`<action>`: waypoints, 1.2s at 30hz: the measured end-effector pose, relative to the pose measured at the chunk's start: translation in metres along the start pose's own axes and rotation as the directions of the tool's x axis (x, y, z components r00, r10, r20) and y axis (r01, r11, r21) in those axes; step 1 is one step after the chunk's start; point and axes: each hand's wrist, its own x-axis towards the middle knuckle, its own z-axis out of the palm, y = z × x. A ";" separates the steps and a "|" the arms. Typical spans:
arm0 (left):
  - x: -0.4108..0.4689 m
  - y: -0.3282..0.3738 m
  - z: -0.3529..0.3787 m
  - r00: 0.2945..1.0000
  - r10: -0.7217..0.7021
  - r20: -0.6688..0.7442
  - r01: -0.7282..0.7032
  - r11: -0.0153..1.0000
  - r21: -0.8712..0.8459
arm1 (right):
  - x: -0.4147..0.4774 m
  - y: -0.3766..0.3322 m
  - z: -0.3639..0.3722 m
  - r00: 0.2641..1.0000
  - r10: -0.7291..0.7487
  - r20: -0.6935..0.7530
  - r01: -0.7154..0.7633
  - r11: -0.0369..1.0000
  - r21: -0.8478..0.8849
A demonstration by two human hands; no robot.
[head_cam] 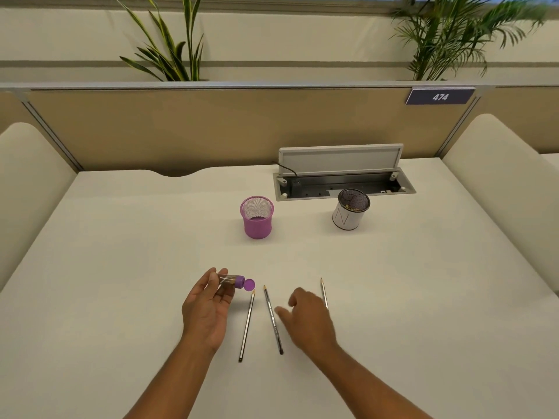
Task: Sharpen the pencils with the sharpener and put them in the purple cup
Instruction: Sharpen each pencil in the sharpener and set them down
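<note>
My left hand (208, 303) holds a clear sharpener (234, 281) with a purple end and its round purple lid flipped open, a little above the table. Three pencils lie on the white table with tips pointing away: a left pencil (247, 325), a middle pencil (272, 319) and a right pencil (324, 293). My right hand (308, 322) hovers open between the middle and right pencils, fingers spread, partly hiding the right pencil's lower end. The purple mesh cup (257, 217) stands upright and empty farther back.
A white-wrapped mesh cup (351, 208) marked with an N stands right of the purple one. Behind it a cable tray (341, 186) lies open in the table with its lid (340, 160) up. A tan partition closes the far edge; cushioned seats flank both sides.
</note>
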 end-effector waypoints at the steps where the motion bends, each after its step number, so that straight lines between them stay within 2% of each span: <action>1: 0.001 -0.001 -0.001 1.000 -0.001 0.002 0.001 1.000 0.005 | -0.003 -0.005 0.005 0.998 0.005 0.067 -0.002 0.999 -0.047; 4: 0.002 -0.002 -0.002 1.000 -0.004 0.003 0.004 1.000 0.010 | -0.010 -0.014 0.019 0.983 0.026 0.182 0.004 0.987 -0.160; 10: 0.002 -0.002 -0.004 1.000 -0.013 -0.019 0.014 0.999 0.031 | -0.015 -0.012 0.028 0.986 0.004 0.165 0.031 0.977 -0.209; 15: -0.002 -0.002 -0.002 1.000 -0.005 -0.002 0.005 1.000 0.007 | -0.012 -0.011 0.015 0.988 0.027 0.151 -0.013 0.996 -0.092; 18: -0.004 -0.002 0.000 1.000 -0.005 0.005 0.005 1.000 -0.001 | -0.011 -0.008 0.003 0.995 0.037 0.087 -0.048 0.990 0.131; 20: -0.004 -0.003 0.001 1.000 -0.008 0.010 0.008 1.000 -0.002 | -0.012 -0.006 -0.006 0.999 -0.003 0.049 -0.010 0.965 0.262; 23: -0.006 -0.004 0.003 1.000 -0.009 0.023 0.009 1.000 0.002 | -0.018 -0.008 -0.025 0.998 -0.064 0.016 0.055 0.939 0.339; 29: -0.008 -0.006 0.010 0.999 -0.006 0.054 0.006 1.000 0.001 | -0.032 -0.015 -0.050 0.974 -0.224 0.026 0.207 0.936 0.286; 36: -0.010 -0.006 0.013 0.998 -0.004 0.070 0.004 1.000 -0.008 | -0.035 -0.017 -0.051 0.962 -0.269 0.042 0.253 0.942 0.221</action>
